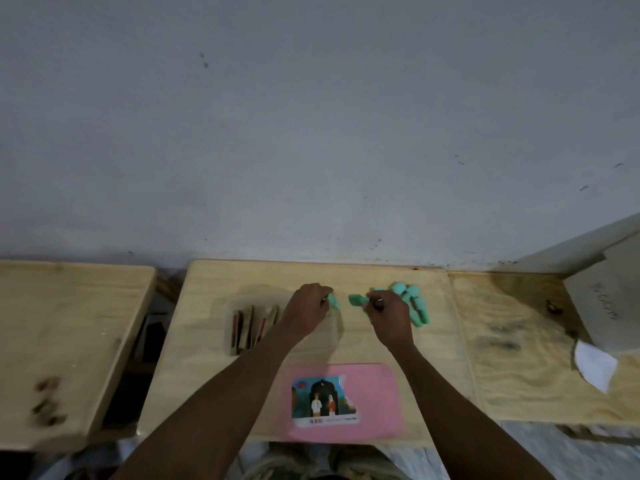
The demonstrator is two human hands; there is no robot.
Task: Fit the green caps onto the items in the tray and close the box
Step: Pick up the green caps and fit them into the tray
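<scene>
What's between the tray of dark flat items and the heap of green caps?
In the head view, both hands: the left hand holds a green plastic cap beside the tray, the right hand pinches a second green cap beside the heap.

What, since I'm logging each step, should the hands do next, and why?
Probably move the left hand, which pinches a green cap, over to the tray and press it onto a dark item; those look uncapped. The right hand holds a second cap.
</scene>
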